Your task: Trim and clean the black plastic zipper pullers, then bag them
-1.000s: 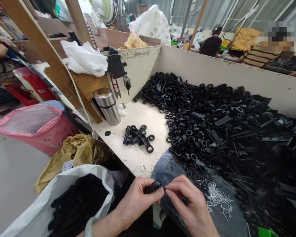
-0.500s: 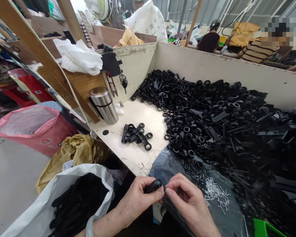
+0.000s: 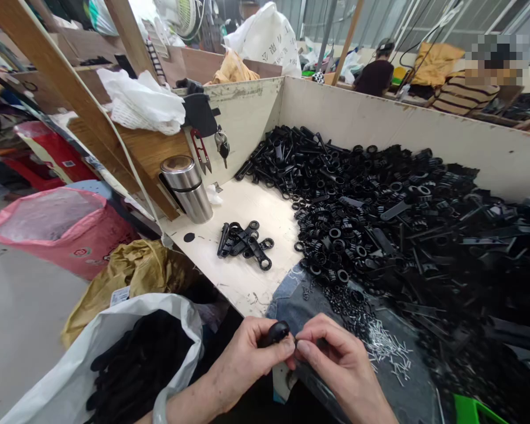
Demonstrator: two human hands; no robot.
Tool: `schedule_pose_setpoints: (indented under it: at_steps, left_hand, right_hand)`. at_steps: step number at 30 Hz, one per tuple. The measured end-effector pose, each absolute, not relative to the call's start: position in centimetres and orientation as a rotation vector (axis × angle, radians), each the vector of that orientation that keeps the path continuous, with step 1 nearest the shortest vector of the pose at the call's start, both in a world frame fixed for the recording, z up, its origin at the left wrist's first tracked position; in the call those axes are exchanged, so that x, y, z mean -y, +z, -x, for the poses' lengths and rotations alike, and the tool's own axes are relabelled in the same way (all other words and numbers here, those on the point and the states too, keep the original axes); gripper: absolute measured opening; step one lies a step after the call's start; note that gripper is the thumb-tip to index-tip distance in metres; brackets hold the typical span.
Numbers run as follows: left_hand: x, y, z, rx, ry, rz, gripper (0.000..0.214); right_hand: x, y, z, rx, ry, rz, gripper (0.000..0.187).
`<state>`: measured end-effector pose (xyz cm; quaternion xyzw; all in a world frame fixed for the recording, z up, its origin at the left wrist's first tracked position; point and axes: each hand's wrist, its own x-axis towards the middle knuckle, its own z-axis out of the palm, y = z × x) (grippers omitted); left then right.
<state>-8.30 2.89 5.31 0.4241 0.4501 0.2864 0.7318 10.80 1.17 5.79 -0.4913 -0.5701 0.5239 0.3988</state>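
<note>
My left hand is closed around a small black plastic part, held at the table's near edge. My right hand pinches its fingertips together right against that part; what it pinches is too small to make out. Both hands hover over a patch of blue denim cloth. Several small silver pins lie scattered just right of my right hand. A small group of assembled black parts rests on the white tabletop ahead.
A huge heap of black plastic rings and strips fills the walled table. A steel flask stands at the left corner. A white bag of black parts sits lower left, a pink sack beyond. People work at the back.
The view has shifted slightly. My hands stay together at the table edge, fingers making small movements on the black part.
</note>
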Motion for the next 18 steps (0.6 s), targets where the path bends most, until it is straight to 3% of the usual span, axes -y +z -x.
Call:
schedule_pose_setpoints:
  at_steps: [7,18]
  left_hand:
    - [-2.63,5.13,8.31,-1.023,0.632,-0.960,0.039]
    - [-2.62,5.51,7.56,-1.032,0.637,-0.896,0.035]
  right_hand:
    - [-1.06,5.66,-11.13,1.609,1.134,1.302,0.016]
    - [-0.51,5.91,-11.21,1.657,1.101,1.269,0.017]
